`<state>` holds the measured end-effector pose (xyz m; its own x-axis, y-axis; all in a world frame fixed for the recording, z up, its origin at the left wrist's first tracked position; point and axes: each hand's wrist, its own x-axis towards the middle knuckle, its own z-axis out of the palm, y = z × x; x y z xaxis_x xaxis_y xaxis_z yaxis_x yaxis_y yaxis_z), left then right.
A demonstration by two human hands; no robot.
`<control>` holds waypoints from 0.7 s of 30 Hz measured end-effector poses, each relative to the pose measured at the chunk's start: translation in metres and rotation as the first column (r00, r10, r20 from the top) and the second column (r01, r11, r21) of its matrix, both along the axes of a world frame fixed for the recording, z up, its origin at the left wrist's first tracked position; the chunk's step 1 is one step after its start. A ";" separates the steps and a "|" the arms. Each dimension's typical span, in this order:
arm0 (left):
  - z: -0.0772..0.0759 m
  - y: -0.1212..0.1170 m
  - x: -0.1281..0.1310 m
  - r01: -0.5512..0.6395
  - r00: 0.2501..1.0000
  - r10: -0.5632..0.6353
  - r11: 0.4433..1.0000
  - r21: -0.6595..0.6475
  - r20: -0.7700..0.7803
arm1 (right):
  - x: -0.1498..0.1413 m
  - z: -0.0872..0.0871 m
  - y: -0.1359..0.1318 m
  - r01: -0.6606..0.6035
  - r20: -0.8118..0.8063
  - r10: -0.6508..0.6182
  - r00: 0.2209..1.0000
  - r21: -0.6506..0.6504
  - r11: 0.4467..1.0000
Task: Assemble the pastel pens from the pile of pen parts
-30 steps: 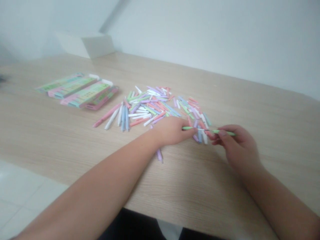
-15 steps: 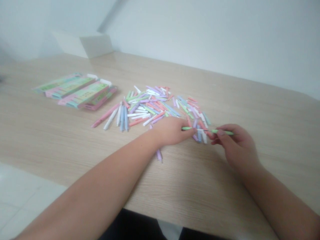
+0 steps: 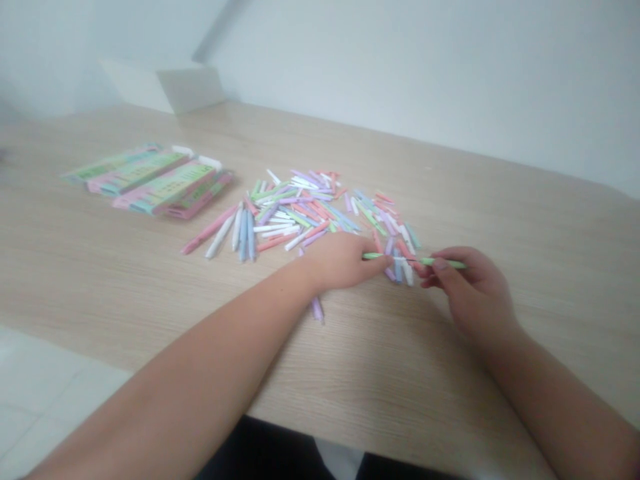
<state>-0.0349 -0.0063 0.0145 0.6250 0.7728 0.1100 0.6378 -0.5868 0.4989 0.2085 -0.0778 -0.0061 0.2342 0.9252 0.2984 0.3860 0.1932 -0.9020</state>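
My left hand point(image 3: 340, 261) is closed on a slim green pen part point(image 3: 373, 256), with a white section showing by its fingertips. My right hand point(image 3: 477, 290) pinches another green pen part point(image 3: 456, 264) in line with it. A thin dark tip bridges the small gap between the two parts. Just behind and below the hands lies a heap of pastel pen pieces point(image 3: 313, 208) in white, purple, coral, green and blue. A purple pen point(image 3: 317, 311) pokes out from under my left wrist. Some fingers of both hands are hidden.
Left of the heap, a pink pen point(image 3: 207, 231) lies beside several white and blue ones. Pastel printed boxes point(image 3: 167, 187) lie further left, some with white ends open. A white folded board or box point(image 3: 193, 90) stands by the wall. The wooden table's point(image 3: 400, 413) front edge is near my lap.
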 end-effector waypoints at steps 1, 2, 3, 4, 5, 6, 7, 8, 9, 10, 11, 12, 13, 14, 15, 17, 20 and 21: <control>0.000 0.000 0.000 -0.001 1.000 0.001 1.000 0.001 -0.002 | 0.000 0.000 0.000 -0.003 -0.002 0.003 1.000 0.002 1.000; 0.000 0.000 0.000 -0.001 1.000 0.001 1.000 0.001 -0.003 | 0.000 0.000 0.000 -0.006 -0.002 0.006 1.000 0.001 1.000; 0.000 0.000 0.000 -0.001 1.000 0.001 1.000 0.001 -0.005 | 0.000 0.000 0.000 -0.007 -0.001 0.007 1.000 -0.002 1.000; 0.000 0.000 0.001 -0.001 1.000 0.002 1.000 0.003 -0.006 | 0.000 -0.001 0.000 -0.008 0.003 0.009 1.000 -0.006 1.000; -0.001 0.000 0.001 -0.003 1.000 0.003 1.000 0.005 -0.007 | 0.000 -0.001 0.000 -0.010 0.008 0.010 1.000 -0.008 1.000; -0.001 0.000 0.001 -0.006 1.000 0.006 1.000 0.008 -0.009 | 0.000 -0.001 0.000 -0.014 0.016 0.014 1.000 -0.012 1.000; -0.001 0.000 0.002 -0.012 1.000 0.012 1.000 0.010 -0.010 | 0.000 -0.001 0.000 -0.017 0.023 0.017 1.000 -0.013 1.000; -0.002 0.000 0.002 -0.018 1.000 0.018 1.000 0.009 -0.012 | 0.000 -0.001 0.000 -0.020 0.031 0.020 0.999 -0.013 1.000; -0.002 0.000 0.002 -0.022 1.000 0.022 1.000 0.006 -0.014 | 0.000 -0.001 0.000 -0.022 0.037 0.023 0.999 -0.013 1.000; -0.002 0.000 0.003 -0.025 1.000 0.025 1.000 0.002 -0.015 | 0.000 -0.001 0.000 -0.023 0.041 0.023 0.999 -0.011 1.000; -0.003 0.000 0.003 -0.027 1.000 0.027 1.000 -0.001 -0.015 | 0.000 -0.001 -0.001 -0.023 0.044 0.024 0.999 -0.010 1.000; -0.003 0.000 0.003 -0.029 0.999 0.029 1.000 -0.002 -0.015 | 0.000 -0.002 -0.001 -0.024 0.048 0.025 0.999 -0.012 1.000; -0.003 0.000 0.003 -0.029 0.999 0.029 1.000 -0.002 -0.016 | 0.000 -0.002 -0.001 -0.025 0.050 0.026 0.998 -0.014 1.000; -0.003 0.000 0.003 -0.030 0.999 0.030 1.000 0.000 -0.017 | 0.000 -0.002 -0.001 -0.028 0.050 0.029 0.998 -0.018 0.999; -0.003 0.000 0.003 -0.030 0.999 0.030 1.000 0.003 -0.018 | -0.001 -0.002 -0.001 -0.030 0.048 0.031 0.998 -0.021 0.999; -0.003 0.000 0.003 -0.029 0.999 0.029 1.000 0.005 -0.020 | -0.001 -0.002 -0.001 -0.037 0.040 0.038 0.998 -0.024 0.999; -0.003 0.000 0.004 -0.032 0.999 0.032 0.999 0.003 -0.024 | -0.002 -0.002 0.000 -0.045 0.029 0.046 0.999 -0.026 0.999; -0.002 -0.001 0.004 -0.034 0.999 0.034 0.999 0.000 -0.025 | -0.002 -0.002 0.000 -0.047 0.030 0.047 0.998 -0.028 0.999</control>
